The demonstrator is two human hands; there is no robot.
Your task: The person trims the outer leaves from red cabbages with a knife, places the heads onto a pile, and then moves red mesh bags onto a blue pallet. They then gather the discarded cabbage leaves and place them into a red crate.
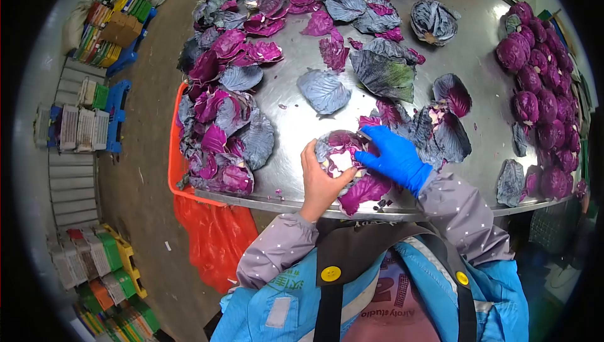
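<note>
Cabbage (343, 152), purple (whitish at centre)

The right hand (397, 158) at centre wears bright blue; the cabbage (341, 161) beside it is magenta with a white core. Sleeves (462, 213): greyish-mauve, white-flecked. Left, an orange-red crate (175, 166); right, deep-purple heads (527, 106).

the cabbage (341, 145) is round and purple with whitish veins, a dull blue-grey outer leaf on its left side. it sits stem end up, the cut stem (340, 163) pale and blocky at the centre, ringed by ragged leaf bases. it is between the left hand (322, 178) and right hand (393, 158), near the table's (286, 144) near edge.
</note>
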